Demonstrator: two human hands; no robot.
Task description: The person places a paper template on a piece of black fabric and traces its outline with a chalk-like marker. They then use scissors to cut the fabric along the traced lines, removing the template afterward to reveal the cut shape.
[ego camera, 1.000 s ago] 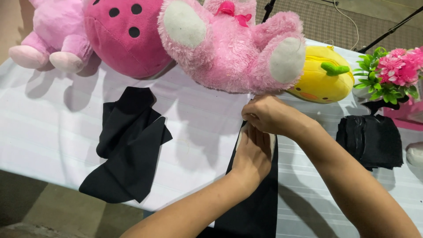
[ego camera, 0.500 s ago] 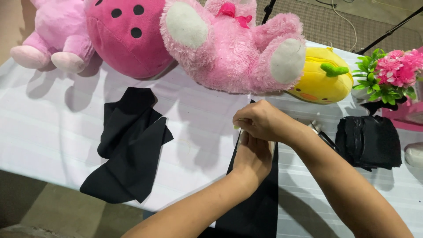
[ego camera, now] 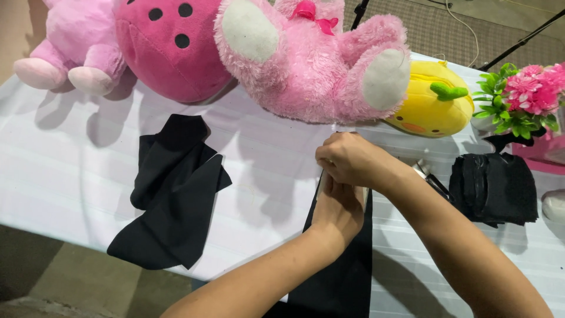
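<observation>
A long strip of black cloth (ego camera: 347, 277) lies on the white table (ego camera: 265, 153) and runs off its near edge. My left hand (ego camera: 338, 209) presses flat on the strip near its far end. My right hand (ego camera: 347, 159) is closed just above it and pinches the strip's top edge. What lies between the fingers is hidden.
A loose pile of black cloth (ego camera: 173, 188) lies to the left. A folded black stack (ego camera: 494, 188) sits at the right, with a dark metal tool (ego camera: 429, 176) beside it. Pink plush toys (ego camera: 312, 59), a yellow plush (ego camera: 435, 100) and a flower pot (ego camera: 529, 100) line the far side.
My right hand has shifted slightly left along the strip's top edge. The left hand has stayed pressed on the cloth.
</observation>
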